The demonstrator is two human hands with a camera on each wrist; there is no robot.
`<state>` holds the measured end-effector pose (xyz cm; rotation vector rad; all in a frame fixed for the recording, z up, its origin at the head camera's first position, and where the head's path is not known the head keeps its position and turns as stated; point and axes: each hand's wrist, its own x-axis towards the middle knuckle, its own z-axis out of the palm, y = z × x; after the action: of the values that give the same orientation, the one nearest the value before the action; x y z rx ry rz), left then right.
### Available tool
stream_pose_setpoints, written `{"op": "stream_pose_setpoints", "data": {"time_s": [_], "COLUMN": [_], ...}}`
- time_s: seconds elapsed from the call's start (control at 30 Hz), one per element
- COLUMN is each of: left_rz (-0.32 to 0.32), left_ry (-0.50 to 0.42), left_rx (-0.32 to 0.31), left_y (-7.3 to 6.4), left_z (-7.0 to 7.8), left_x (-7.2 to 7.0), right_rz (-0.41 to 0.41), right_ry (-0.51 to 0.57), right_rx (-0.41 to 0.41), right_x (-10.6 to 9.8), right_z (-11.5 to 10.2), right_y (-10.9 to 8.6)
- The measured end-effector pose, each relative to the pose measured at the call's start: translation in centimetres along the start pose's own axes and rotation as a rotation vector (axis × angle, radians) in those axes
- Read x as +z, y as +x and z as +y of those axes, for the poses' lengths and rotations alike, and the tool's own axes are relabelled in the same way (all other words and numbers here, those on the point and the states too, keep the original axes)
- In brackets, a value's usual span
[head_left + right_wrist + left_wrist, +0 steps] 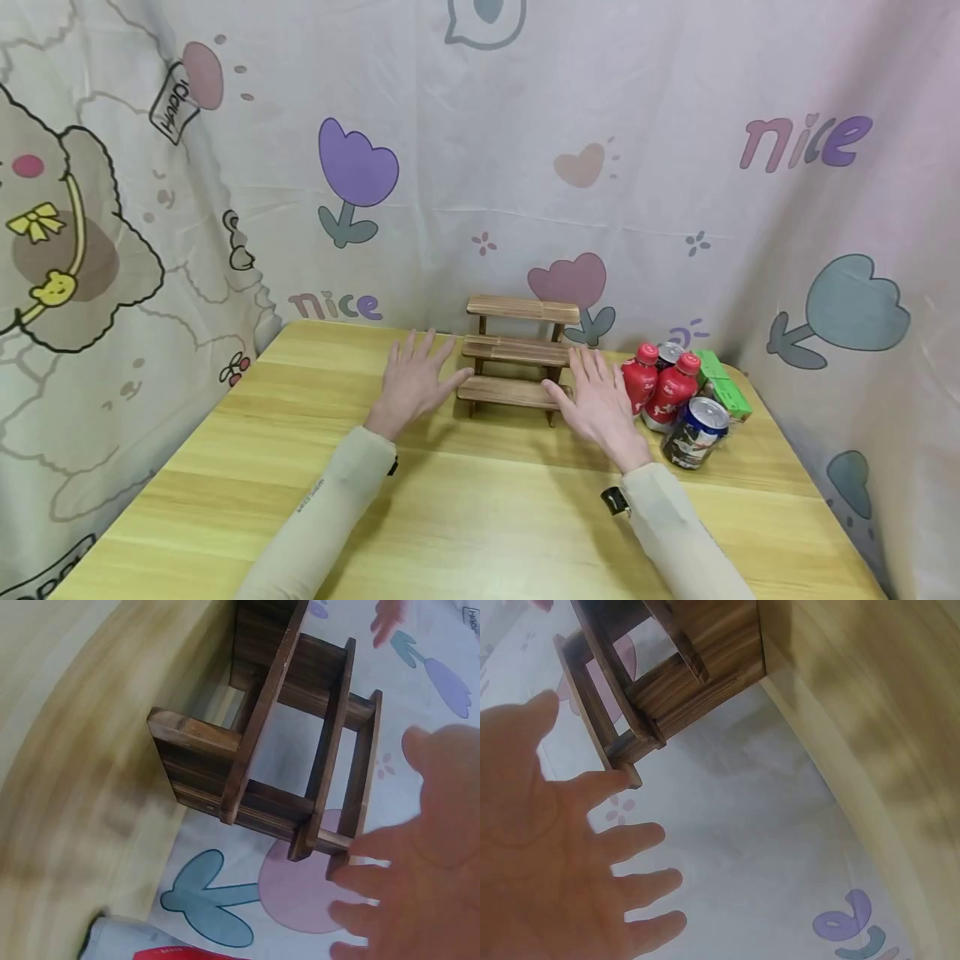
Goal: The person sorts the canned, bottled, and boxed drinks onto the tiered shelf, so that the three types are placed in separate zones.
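A wooden stand with three stepped shelves [517, 347] stands near the back of the table, with no goods on its shelves. My left hand [411, 379] is just left of it, fingers straight and spread, holding nothing. On the other side, my right hand [600, 404] overlaps the stand's right end in the head view, fingers also extended and nothing held. Both wrist views show the stand's dark brown slats [712, 682] beyond the spread left and right fingers [360, 877]. Whether any fingertip touches the wood, I cannot tell.
Right of my right hand are two red bottles with red caps [673, 390], a dark can with a blue rim [696, 433], another can [670, 354] behind the bottles, and green cartons [723, 387]. A printed curtain [450, 167] hangs behind the wood-grain table [480, 517].
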<state>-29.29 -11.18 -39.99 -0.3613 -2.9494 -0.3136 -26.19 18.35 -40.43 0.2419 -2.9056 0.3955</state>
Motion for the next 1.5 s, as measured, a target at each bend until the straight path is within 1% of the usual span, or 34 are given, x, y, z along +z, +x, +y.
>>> {"op": "stream_pose_setpoints", "data": {"time_s": [0.03,0.1,0.2,0.27,0.4,0.5,0.6,0.7,0.8,0.9,0.97,1.1,1.23,1.33,1.43,1.5], "left_rz": [0.006,0.02,0.05,0.071,0.112,0.127,0.131,0.131,0.121,0.086,0.049,-0.039,-0.1,-0.125,-0.154,-0.175], "left_ry": [-0.005,-0.05,-0.17,-0.273,-0.512,-0.698,-0.806,-0.855,-0.893,-0.932,-0.967,-1.066,-1.145,-1.176,-1.204,-1.218], "left_rx": [0.0,0.005,0.012,0.018,0.002,-0.006,-0.007,-0.022,-0.049,-0.086,-0.114,-0.17,-0.189,-0.191,-0.19,-0.192], "left_y": [0.1,0.1,0.2,0.2,0.4,0.5,0.7,0.7,0.7,0.5,0.3,0.0,-0.2,-0.2,0.0,0.0], "left_z": [0.1,0.2,0.5,0.7,0.9,0.9,0.9,0.8,0.7,0.5,0.2,-0.3,-0.6,-0.8,-1.0,-1.1], "left_x": [0.1,0.0,0.1,0.2,0.5,0.7,0.8,1.0,1.3,1.9,2.4,3.3,3.9,4.2,4.6,4.8], "right_rz": [0.018,0.058,0.121,0.164,0.282,0.349,0.373,0.369,0.35,0.331,0.323,0.34,0.39,0.45,0.546,0.609], "right_ry": [0.008,0.036,0.135,0.21,0.328,0.431,0.566,0.686,0.844,1.015,1.09,1.142,1.175,1.21,1.221,1.204], "right_rx": [-0.009,-0.031,-0.035,-0.015,0.024,0.039,0.083,0.139,0.18,0.209,0.22,0.224,0.232,0.244,0.259,0.281], "right_x": [0.0,-0.1,-0.2,-0.2,0.0,0.2,0.4,0.4,0.3,0.2,0.1,-0.4,-0.9,-1.3,-1.6,-1.8], "right_z": [0.0,0.0,0.0,0.1,0.3,0.6,1.1,1.5,2.0,2.4,2.6,2.9,3.3,3.8,4.2,4.5], "right_y": [0.0,0.1,-0.1,-0.1,-0.2,-0.1,-0.1,-0.3,-0.3,-0.4,-0.5,-0.9,-1.2,-1.3,-1.4,-1.4]}}
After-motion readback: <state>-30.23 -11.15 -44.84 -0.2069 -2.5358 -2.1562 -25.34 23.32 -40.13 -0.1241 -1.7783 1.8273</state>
